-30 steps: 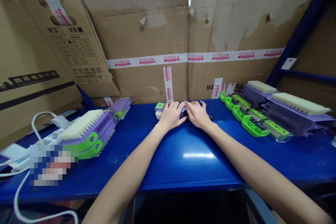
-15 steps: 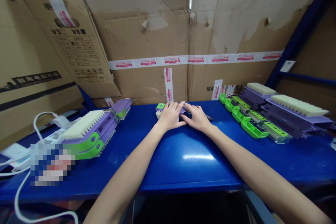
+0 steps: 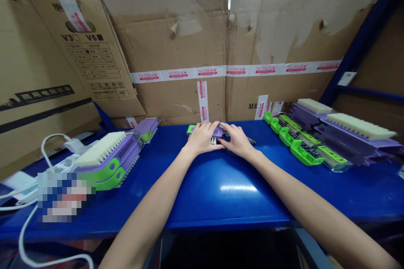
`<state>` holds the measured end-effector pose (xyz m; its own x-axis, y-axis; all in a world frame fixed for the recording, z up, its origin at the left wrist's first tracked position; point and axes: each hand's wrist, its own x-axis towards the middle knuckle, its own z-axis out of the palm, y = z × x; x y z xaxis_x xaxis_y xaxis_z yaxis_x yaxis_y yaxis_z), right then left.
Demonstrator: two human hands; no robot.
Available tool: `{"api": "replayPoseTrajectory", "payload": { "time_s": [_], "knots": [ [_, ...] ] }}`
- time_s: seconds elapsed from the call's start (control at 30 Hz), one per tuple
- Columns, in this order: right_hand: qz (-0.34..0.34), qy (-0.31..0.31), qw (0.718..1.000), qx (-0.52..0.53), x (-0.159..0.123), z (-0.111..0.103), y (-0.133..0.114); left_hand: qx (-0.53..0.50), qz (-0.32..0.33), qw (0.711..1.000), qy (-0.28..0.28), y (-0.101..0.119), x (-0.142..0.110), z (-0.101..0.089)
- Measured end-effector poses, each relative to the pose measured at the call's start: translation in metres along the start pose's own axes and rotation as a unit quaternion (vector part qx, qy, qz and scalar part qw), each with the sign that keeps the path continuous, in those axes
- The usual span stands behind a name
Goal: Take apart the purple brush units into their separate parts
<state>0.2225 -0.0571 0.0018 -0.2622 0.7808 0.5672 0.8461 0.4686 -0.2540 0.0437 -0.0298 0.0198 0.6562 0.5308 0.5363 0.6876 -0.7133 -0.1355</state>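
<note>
At the far middle of the blue table, my left hand [image 3: 203, 138] is closed over a small purple and green brush [image 3: 217, 133] with pale bristles. Its bright green end sticks out past the left of my fingers, and a slotted purple side shows between my hands. My right hand [image 3: 236, 138] is at the brush's right end, thumb and fingers curled in a pinch. Most of the brush lies hidden under my hands. A thin dark tool [image 3: 251, 141] rests just beyond my right hand, partly covered.
Stacked purple and green brushes [image 3: 109, 162] lie on the left beside white cables [image 3: 23, 229]. On the right stand a row of green-handled clear parts [image 3: 303, 153] and purple bodies with cream bristle pads [image 3: 360, 126]. Cardboard [image 3: 176, 46] walls the back.
The brush has turned slightly under my hands: more of its slotted purple side shows, and the bristles at its left end are now covered. My left hand has shifted a little with it.
</note>
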Motion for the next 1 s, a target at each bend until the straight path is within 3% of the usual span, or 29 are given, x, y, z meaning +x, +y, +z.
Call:
{"api": "replayPoseTrajectory", "payload": {
  "time_s": [0.23,0.5,1.0],
  "knots": [
    [-0.038,-0.012,0.999,-0.025,-0.001,-0.007,0.004,-0.004,-0.032,0.999,-0.023,-0.007,-0.001,-0.014],
    [-0.054,-0.008,0.997,-0.054,-0.002,-0.008,0.006,0.014,-0.067,0.997,-0.030,-0.017,-0.005,-0.014],
    [-0.062,0.011,0.996,-0.059,-0.004,-0.005,0.014,0.012,-0.022,1.000,-0.004,-0.011,-0.001,-0.004]
  ]
}}
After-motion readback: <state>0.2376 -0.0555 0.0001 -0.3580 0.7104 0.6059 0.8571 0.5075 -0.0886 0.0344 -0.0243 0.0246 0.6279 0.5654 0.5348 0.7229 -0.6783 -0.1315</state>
